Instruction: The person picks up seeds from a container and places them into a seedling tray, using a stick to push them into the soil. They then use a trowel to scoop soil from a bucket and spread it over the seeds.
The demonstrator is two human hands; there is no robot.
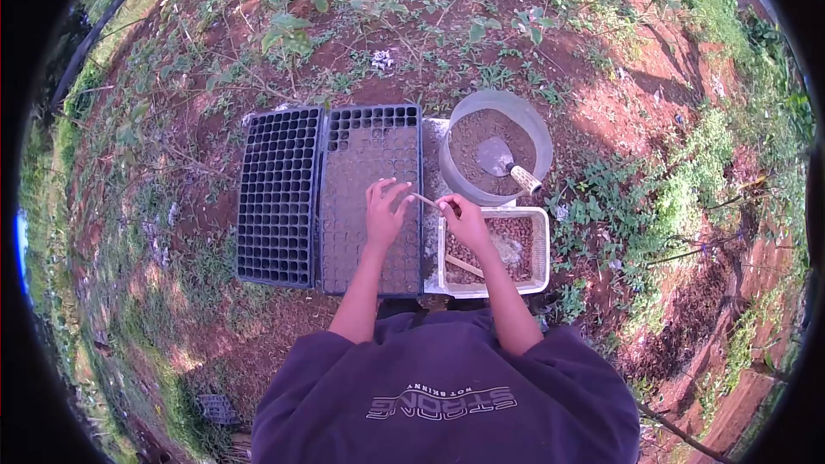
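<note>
A thin pale stick (426,200) is pinched between the thumb and fingers of my right hand (465,222), above the gap between the seed tray and the basket. My left hand (386,213) hovers over the soil-filled seedling tray (371,245), its fingers curved and apart. The stick's far end meets the fingertips of my left hand; whether they grip it is too small to tell. Soil covers most of that black tray's cells, with unfilled cells along its far end. Below my right hand, a cream plastic basket (540,268) holds brown seeds, whitish material and a flat wooden strip (465,266).
An unfilled black seedling tray (277,198) lies at the left. Beyond the basket stands a round translucent tub (453,161) of soil with a trowel (523,178) in it. Weeds and red earth surround everything; a small dark crate (218,409) lies at lower left.
</note>
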